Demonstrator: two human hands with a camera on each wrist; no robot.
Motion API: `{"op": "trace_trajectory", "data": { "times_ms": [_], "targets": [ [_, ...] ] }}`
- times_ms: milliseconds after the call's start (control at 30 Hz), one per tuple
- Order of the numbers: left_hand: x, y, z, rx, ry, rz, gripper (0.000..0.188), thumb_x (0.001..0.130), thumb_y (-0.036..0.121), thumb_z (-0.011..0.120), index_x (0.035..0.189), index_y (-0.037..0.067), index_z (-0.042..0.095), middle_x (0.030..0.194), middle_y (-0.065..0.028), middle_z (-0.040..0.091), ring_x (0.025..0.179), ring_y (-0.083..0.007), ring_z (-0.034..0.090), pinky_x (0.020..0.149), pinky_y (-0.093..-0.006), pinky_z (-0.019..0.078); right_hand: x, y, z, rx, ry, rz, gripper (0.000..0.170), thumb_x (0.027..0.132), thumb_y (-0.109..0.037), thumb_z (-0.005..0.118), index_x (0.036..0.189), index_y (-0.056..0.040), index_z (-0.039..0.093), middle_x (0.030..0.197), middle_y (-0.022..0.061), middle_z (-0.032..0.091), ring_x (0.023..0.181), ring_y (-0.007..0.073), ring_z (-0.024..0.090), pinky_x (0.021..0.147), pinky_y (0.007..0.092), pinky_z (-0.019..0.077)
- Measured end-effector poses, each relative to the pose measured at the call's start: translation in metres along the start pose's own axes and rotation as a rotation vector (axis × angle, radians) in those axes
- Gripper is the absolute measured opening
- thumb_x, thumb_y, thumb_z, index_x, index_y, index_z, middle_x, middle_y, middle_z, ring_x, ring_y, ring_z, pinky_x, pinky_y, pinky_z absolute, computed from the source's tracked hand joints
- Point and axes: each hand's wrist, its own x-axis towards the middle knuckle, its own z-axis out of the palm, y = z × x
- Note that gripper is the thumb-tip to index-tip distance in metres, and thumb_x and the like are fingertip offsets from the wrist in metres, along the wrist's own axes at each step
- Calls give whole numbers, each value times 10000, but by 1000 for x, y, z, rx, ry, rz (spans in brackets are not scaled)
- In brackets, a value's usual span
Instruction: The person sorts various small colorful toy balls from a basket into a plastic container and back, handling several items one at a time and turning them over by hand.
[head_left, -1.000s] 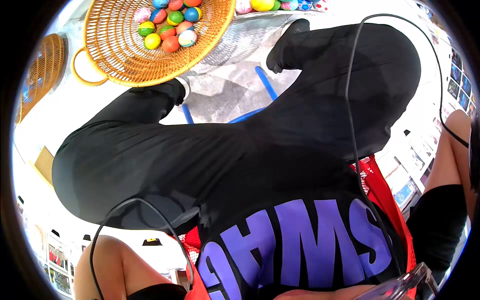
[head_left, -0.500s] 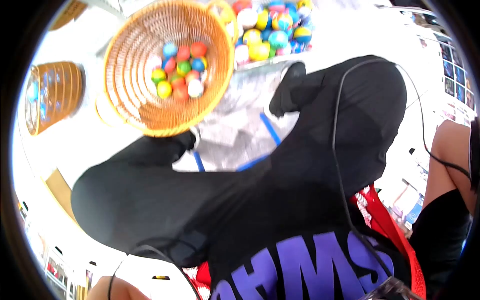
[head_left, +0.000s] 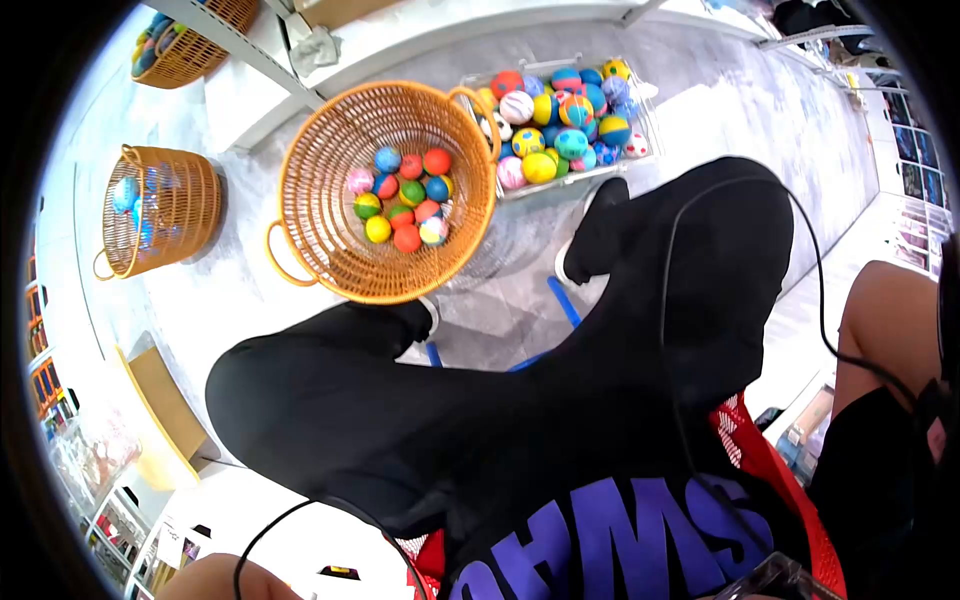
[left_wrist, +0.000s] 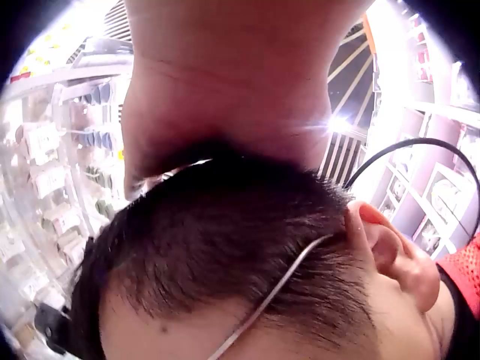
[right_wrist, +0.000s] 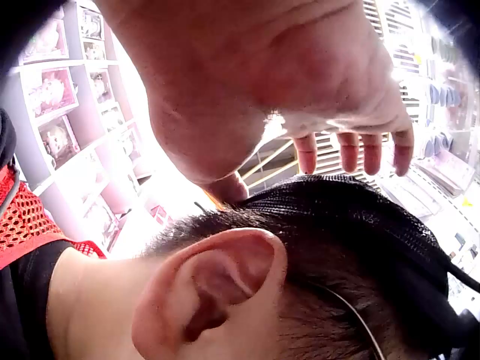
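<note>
Both hands are up at the person's head, outside the head view. In the left wrist view the left hand [left_wrist: 232, 97] is against the top of the dark hair [left_wrist: 225, 217]; its thumb points down at the left, and its other fingers are hidden behind the head. The right hand [right_wrist: 285, 90] arches over the head in the right wrist view. Its fingers are spread and hang loosely above a black mesh head strap [right_wrist: 352, 217], with the thumb tip right at the hair. Nothing shows in the right hand's grasp.
Ahead of the seated person stands a round wicker basket [head_left: 325, 235] with several small coloured balls. To its right is a clear bin [head_left: 652, 125] full of balls; another wicker basket [head_left: 190, 215] stands left. Black cables [head_left: 822, 310] loop past the arms. White shelving [head_left: 260, 105] lies beyond.
The head view has tilted upward: the baskets and the bin sit lower in it, and shelves show behind them. The left arm has slipped toward the bottom edge.
</note>
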Motion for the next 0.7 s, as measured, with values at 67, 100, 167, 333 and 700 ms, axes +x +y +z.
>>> {"op": "trace_trajectory", "data": {
  "times_ms": [67, 100, 167, 333, 700],
  "targets": [
    [0, 4, 5, -2, 17, 45, 177, 1056, 307, 616, 1213, 246, 669, 1069, 22, 608, 941, -166, 544, 893, -411, 410, 1, -7, -3, 17, 9, -29, 442, 931, -319, 763, 1315, -108, 705, 1343, 182, 665, 1354, 190, 472, 1128, 373, 336],
    [0, 6, 7, -3, 37, 74, 178, 1058, 308, 615, 1216, 248, 669, 1069, 24, 607, 940, -166, 544, 890, -411, 409, 1, -11, -5, 22, 18, -58, 445, 930, -322, 764, 1317, -110, 705, 1349, 183, 663, 1361, 191, 468, 1134, 374, 333],
    [-1, 13, 10, 3, 71, 119, 179, 1060, 309, 615, 1222, 253, 668, 1070, 26, 606, 938, -167, 542, 884, -412, 408, 4, -19, -8, 57, 21, -111, 453, 928, -326, 767, 1322, -112, 704, 1361, 187, 661, 1377, 192, 461, 1146, 377, 326],
    [4, 27, 16, 26, 122, 215, 185, 1067, 312, 613, 1237, 266, 666, 1073, 34, 602, 933, -169, 539, 870, -415, 405, 5, -45, -8, 138, 43, -225, 472, 923, -337, 775, 1334, -119, 702, 1389, 195, 654, 1417, 196, 444, 1177, 382, 309],
    [31, 54, 30, 34, 222, 485, 198, 1081, 319, 608, 1270, 294, 662, 1078, 50, 595, 923, -172, 531, 838, -422, 397, 15, -181, 11, 498, 76, -771, 514, 911, -361, 792, 1362, -134, 697, 1453, 213, 639, 1505, 203, 405, 1244, 394, 273]
  ]
}}
